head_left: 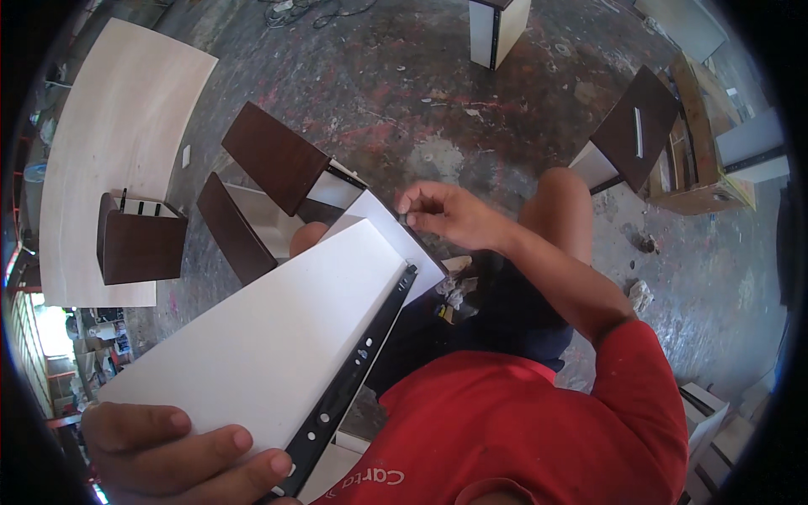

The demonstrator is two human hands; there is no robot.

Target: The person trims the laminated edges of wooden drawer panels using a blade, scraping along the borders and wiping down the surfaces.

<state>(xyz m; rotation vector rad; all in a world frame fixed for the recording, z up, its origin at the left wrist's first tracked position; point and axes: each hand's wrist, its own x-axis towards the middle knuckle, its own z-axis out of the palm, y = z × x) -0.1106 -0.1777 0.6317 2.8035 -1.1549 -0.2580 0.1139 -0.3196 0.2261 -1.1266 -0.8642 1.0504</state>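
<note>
A white drawer (269, 328) lies tilted across my lap, running from the lower left toward the middle. Along its right-hand edge runs a black metal drawer slide (337, 396) with several holes. My left hand (181, 450) grips the drawer's near end, fingers lying over the white side and reaching the slide; its thumb is hidden. At the far end is the drawer's front panel (396, 240), white on the inner face with a dark edge. My right hand (454, 215) is bent at that edge, thumb and index finger pinched; whatever they hold is too small to make out.
Dark brown drawers (273, 156) (236, 227) stand just beyond my knee. A brown drawer (143, 244) sits on a pale plywood sheet (126, 101) at left. Another drawer (497, 34) stands far ahead. At right are a brown-fronted drawer (635, 126) and an open wooden frame (694, 143).
</note>
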